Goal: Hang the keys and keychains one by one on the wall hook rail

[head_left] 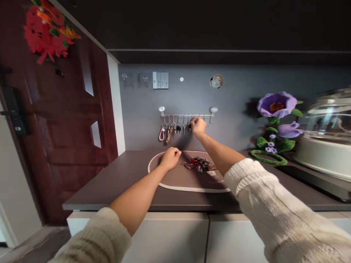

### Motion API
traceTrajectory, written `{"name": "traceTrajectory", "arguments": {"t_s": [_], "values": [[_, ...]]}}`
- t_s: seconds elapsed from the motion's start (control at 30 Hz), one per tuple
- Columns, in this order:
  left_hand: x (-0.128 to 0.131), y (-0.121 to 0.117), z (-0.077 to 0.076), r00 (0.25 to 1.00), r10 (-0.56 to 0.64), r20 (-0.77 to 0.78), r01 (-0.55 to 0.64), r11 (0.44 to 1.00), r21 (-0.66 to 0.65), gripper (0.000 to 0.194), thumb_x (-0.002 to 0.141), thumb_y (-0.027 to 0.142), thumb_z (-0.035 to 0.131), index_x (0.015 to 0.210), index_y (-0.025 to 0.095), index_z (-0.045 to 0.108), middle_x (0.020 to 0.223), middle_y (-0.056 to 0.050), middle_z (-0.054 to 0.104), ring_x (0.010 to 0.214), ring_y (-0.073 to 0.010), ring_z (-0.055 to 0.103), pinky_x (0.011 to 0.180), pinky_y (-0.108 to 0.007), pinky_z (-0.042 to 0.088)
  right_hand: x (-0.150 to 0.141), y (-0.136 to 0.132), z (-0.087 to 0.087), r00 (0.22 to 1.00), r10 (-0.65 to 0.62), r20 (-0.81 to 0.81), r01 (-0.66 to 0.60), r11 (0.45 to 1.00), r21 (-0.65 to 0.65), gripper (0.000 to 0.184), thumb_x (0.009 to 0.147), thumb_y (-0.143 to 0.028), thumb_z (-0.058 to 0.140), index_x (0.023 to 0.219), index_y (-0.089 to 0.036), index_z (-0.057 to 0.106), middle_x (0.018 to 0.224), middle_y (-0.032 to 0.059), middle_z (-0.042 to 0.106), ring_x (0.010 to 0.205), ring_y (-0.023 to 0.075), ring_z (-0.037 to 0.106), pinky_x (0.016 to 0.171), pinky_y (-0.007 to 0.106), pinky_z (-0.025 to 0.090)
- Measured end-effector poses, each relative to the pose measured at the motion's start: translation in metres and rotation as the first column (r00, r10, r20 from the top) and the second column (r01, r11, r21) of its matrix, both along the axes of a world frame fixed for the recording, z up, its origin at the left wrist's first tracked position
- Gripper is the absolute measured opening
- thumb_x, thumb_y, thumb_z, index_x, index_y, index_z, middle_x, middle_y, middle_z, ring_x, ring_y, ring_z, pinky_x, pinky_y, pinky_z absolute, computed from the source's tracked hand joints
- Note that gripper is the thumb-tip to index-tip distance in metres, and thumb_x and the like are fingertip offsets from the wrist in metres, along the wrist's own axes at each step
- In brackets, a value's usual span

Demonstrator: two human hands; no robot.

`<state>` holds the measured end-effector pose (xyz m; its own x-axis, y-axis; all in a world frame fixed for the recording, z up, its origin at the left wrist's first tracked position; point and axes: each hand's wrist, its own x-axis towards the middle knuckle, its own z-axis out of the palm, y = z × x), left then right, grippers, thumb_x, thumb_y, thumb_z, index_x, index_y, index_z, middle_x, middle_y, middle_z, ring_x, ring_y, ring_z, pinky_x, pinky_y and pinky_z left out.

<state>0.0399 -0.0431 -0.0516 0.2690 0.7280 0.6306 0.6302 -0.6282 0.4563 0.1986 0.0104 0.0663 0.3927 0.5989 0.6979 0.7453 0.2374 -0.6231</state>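
Note:
My right hand (199, 126) is raised to a clear hook rail (188, 115) on the wall, its fingers pinched. A small dark-headed key (189, 127) shows at the fingertips; the fingers partly cover it. Left of it hang several keys on rings, with a pink strap (162, 134) and a brown key fob (169, 135) among them. My left hand (171, 157) is over the left part of a brown mat (186, 180), fingers curled closed; what they hold, if anything, is hidden. A pile of keys (199, 164) lies on the mat, right of that hand.
Purple artificial flowers (277, 106) stand at the right on a green ring base. Beside them are a large clear-topped appliance (329, 135) and a flat black object (312, 180). A dark overhead cabinet (208, 29) spans above. A red-brown door (60, 146) is at the left.

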Motion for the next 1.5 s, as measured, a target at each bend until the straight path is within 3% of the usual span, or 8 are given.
{"name": "traceTrajectory", "arguments": {"t_s": [0.73,0.9,1.0,1.17,1.33,1.5], "values": [[-0.002,-0.001,0.000,0.998,-0.060,0.017,0.060,0.998,-0.002,0.018,0.081,0.022,0.046,0.076,0.016,0.062,0.081,-0.005,0.062,0.080,-0.0156,0.054,0.075,-0.027,0.040,0.003,-0.008,-0.014,0.995,0.064,-0.071,-0.063,0.998,0.009,0.015,0.070,-0.015,0.051,0.081,-0.014,0.061,0.083,0.0057,0.065,0.077,0.0141,0.057,0.078,0.026,0.042],[-0.002,0.000,0.001,0.998,-0.068,0.009,0.067,0.998,0.012,0.017,0.081,0.021,0.046,0.076,0.016,0.062,0.079,-0.004,0.061,0.079,-0.0153,0.053,0.074,-0.027,0.040,0.006,-0.023,-0.021,0.978,0.182,-0.103,-0.183,0.983,-0.001,0.011,0.069,-0.020,0.055,0.077,-0.014,0.061,0.077,0.0036,0.065,0.073,0.0128,0.057,0.074,0.025,0.043],[-0.003,-0.003,0.003,0.997,-0.071,-0.001,0.071,0.997,0.022,0.017,0.081,0.022,0.046,0.076,0.016,0.062,0.079,-0.004,0.060,0.078,-0.0148,0.053,0.074,-0.026,0.040,0.010,-0.037,-0.031,0.919,0.375,-0.122,-0.384,0.921,-0.069,0.014,0.067,-0.025,0.058,0.074,-0.014,0.061,0.071,0.0017,0.063,0.065,0.0112,0.055,0.069,0.025,0.043],[-0.003,-0.008,0.007,0.998,-0.067,-0.023,0.067,0.997,0.032,0.018,0.082,0.023,0.046,0.075,0.017,0.062,0.078,-0.004,0.059,0.076,-0.0147,0.053,0.073,-0.026,0.040,0.021,-0.071,-0.050,0.777,0.623,-0.091,-0.624,0.744,-0.240,0.023,0.061,-0.033,0.065,0.072,-0.013,0.063,0.071,0.0006,0.063,0.066,0.0099,0.054,0.070,0.024,0.042],[-0.004,-0.010,0.010,0.997,-0.067,-0.045,0.069,0.996,0.048,0.018,0.082,0.023,0.046,0.077,0.017,0.062,0.078,-0.004,0.059,0.076,-0.0147,0.053,0.073,-0.026,0.040,0.035,-0.097,-0.066,0.710,0.685,-0.163,-0.661,0.568,-0.490,0.028,0.061,-0.037,0.065,0.075,-0.013,0.064,0.066,-0.0002,0.062,0.060,0.0087,0.052,0.064,0.023,0.042],[-0.006,-0.011,0.011,0.997,-0.051,-0.052,0.054,0.997,0.046,0.016,0.081,0.022,0.047,0.077,0.016,0.062,0.080,-0.004,0.060,0.077,-0.0144,0.052,0.074,-0.026,0.040,0.044,-0.104,-0.069,0.683,0.683,-0.260,-0.671,0.445,-0.594,0.021,0.061,-0.026,0.066,0.078,-0.015,0.067,0.068,0.0012,0.065,0.060,0.0104,0.056,0.062,0.022,0.043]]}}
